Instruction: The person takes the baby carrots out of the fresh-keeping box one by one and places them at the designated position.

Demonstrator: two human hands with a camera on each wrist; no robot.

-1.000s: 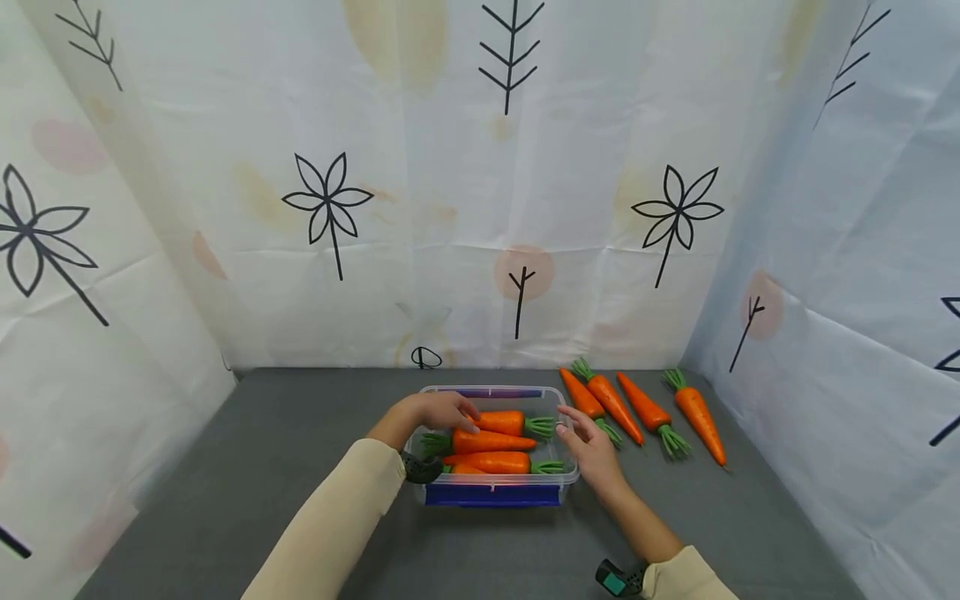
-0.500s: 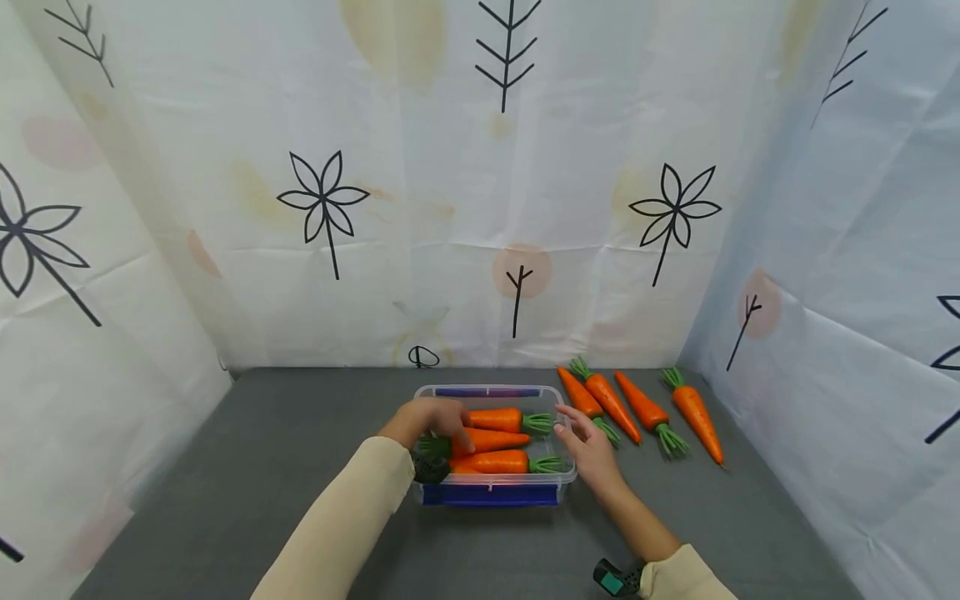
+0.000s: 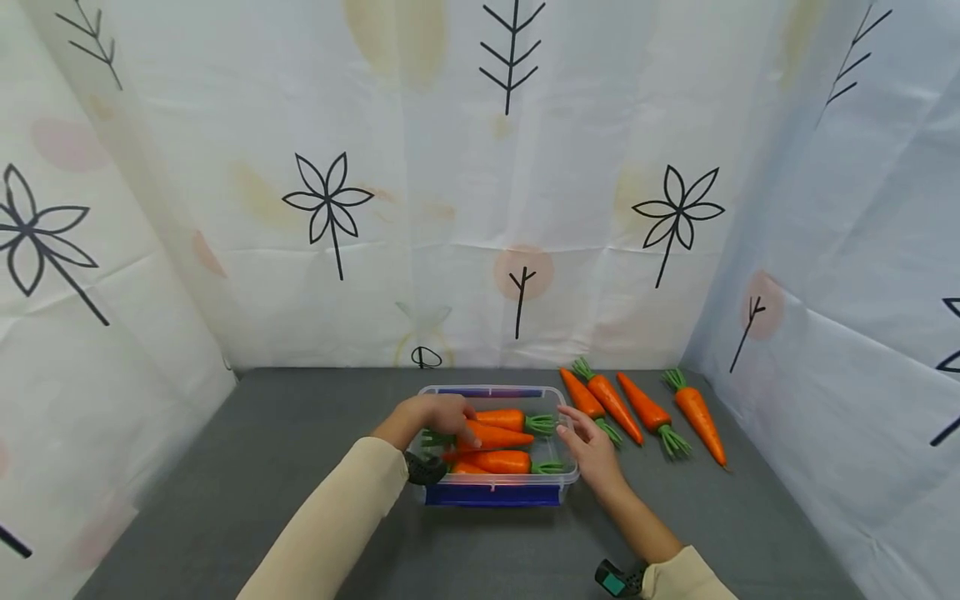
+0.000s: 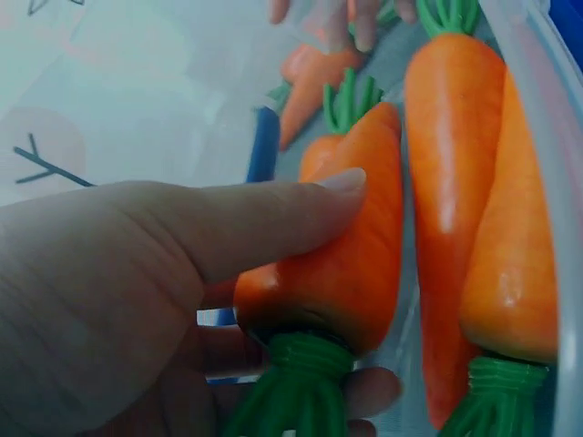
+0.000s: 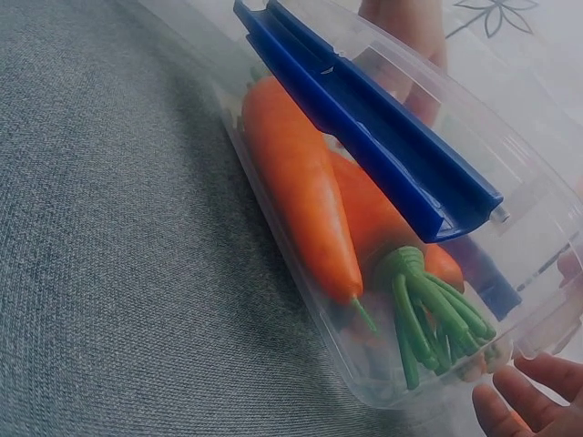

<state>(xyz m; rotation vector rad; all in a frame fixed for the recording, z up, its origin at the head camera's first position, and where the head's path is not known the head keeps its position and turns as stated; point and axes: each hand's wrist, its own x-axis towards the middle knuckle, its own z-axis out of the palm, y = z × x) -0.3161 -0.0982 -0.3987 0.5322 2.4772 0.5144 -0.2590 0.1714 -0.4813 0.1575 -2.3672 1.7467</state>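
Note:
A clear plastic container with blue latches holds several carrots with green tops. Inside it, my left hand grips the middle carrot near its leafy end. The left wrist view shows the thumb on top of this carrot and fingers underneath. A carrot lies behind it, and another carrot in front with one more partly hidden. At the container's right wall is my right hand, its fingers spread loosely at the rim; the right wrist view shows its fingertips beside the corner.
On the grey table, right of the container, lie several more carrots, among them a left one, a middle one and a far right one. A white patterned cloth stands behind and at both sides.
My left hand has reached down from above the carrots and its fingers have closed round the middle one. That carrot is now slightly raised and tilted. The right hand has stayed put.

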